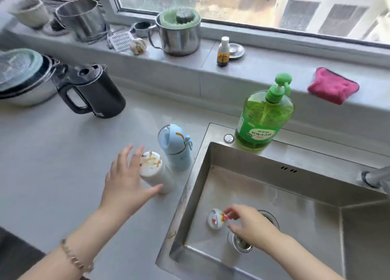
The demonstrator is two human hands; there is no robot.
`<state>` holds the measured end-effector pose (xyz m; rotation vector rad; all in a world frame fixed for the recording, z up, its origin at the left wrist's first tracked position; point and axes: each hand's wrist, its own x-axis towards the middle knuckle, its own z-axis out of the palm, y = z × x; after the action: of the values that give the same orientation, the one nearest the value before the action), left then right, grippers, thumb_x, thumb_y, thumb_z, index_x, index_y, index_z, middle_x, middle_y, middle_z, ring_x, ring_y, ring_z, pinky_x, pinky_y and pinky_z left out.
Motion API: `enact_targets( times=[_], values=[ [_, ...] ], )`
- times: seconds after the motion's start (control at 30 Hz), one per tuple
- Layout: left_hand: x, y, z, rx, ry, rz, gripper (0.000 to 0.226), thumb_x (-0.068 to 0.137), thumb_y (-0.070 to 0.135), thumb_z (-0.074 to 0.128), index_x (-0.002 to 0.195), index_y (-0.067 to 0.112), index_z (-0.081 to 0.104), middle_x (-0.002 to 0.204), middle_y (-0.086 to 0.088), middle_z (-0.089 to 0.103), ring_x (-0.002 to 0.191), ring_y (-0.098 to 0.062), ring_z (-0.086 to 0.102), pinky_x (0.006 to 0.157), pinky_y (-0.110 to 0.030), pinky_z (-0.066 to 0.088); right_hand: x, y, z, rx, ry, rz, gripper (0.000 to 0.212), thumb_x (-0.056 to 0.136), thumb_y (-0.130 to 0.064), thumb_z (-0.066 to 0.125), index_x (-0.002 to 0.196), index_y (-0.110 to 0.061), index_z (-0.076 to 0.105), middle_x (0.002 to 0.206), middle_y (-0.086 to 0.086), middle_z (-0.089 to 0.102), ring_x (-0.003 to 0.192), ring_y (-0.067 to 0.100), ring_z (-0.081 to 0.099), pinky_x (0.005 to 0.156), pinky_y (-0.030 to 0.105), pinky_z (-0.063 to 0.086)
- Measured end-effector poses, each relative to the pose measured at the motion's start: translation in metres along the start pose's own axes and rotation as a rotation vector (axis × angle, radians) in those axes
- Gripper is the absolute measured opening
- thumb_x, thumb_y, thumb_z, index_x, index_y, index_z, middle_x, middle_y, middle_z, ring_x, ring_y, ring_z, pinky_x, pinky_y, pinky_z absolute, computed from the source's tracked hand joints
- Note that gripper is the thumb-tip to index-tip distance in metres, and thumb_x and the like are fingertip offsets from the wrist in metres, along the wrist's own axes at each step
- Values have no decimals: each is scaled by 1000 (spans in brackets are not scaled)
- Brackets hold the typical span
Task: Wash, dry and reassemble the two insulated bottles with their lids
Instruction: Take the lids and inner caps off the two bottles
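Note:
A white bottle (pixel 155 172) smeared with brown sauce stands on the counter beside the sink, with no lid on it. My left hand (pixel 126 182) is spread open right beside it, thumb in front of its base and fingers behind its top. Behind it stands a blue bottle (pixel 176 148) with its lid on, also streaked brown. A white lid (pixel 216 218) with red marks and a brown stain lies on the floor of the steel sink (pixel 295 187). My right hand (pixel 252 222) reaches down to the lid, fingertips at its right edge.
A green dish-soap pump bottle (pixel 264 119) stands on the sink's back rim. A pink cloth (pixel 332 85) lies on the window ledge. A black kettle (pixel 92 91) and stacked bowls (pixel 23 77) sit at the left; pots line the sill. The tap base (pixel 371 177) is at the right.

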<state>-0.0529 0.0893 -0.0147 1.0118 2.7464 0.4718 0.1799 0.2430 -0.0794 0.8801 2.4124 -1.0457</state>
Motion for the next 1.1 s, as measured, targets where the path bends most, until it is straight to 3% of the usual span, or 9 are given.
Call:
enact_targets(
  times=[0.1,0.27,0.4,0.57,0.63,0.7,0.83,0.93,1.1],
  values=[
    [20,-5,2,-270,-233,-137,80,64,25,83,130,30,39,117,3,52,106,-21,52,80,-30,41,-20,-13,0,56,43,-18,28,91,-27,50,118,-24,55,113,-7,61,108,6,53,87,18,39],
    [10,4,17,-543,-94,-127,70,62,12,85,120,19,47,102,2,55,94,-18,52,75,-24,36,-57,-14,19,178,105,-4,25,89,-22,55,113,-23,59,101,-7,61,93,4,55,79,10,37],
    [-21,25,10,-486,-71,-22,64,61,12,85,112,21,48,87,11,54,84,-13,51,63,-14,34,-77,-20,31,210,237,-55,30,87,-18,59,116,-19,59,102,-12,54,97,0,50,80,0,30],
    [-85,83,-13,-645,-286,216,67,53,12,90,96,37,46,86,21,61,83,12,54,65,0,38,-95,-38,26,361,394,-146,82,73,-30,74,141,-27,27,130,-25,27,126,-8,25,97,-4,12],
    [-110,106,-13,-711,-386,259,70,47,18,92,95,40,47,90,30,59,83,11,56,66,-2,39,-107,-35,23,418,447,-186,88,61,-45,71,136,-38,26,131,-29,32,121,-10,32,97,0,22],
    [-129,120,-7,-755,-488,300,72,43,24,88,101,41,47,94,30,59,87,7,57,68,-4,42,-125,-22,24,445,537,-151,75,51,-48,66,121,-49,39,119,-32,47,108,-7,46,86,5,37],
    [-138,131,-1,-695,-694,536,84,54,32,80,123,53,38,121,31,48,111,4,50,82,-6,42,-163,16,25,266,590,-124,83,48,-32,77,117,-53,36,112,-40,49,98,-9,51,76,2,38],
    [-137,134,7,-576,-638,690,66,56,34,75,116,49,48,119,23,50,109,-4,51,72,-12,47,-176,39,15,13,546,-134,79,49,-28,69,118,-47,37,107,-23,59,96,3,53,71,9,40],
    [-140,128,43,-558,-496,434,63,51,35,75,104,52,46,106,24,47,95,-3,51,68,-19,52,-181,78,-4,-285,324,62,59,67,-29,62,123,-34,42,107,-7,57,101,19,55,73,29,40]
  ],
)
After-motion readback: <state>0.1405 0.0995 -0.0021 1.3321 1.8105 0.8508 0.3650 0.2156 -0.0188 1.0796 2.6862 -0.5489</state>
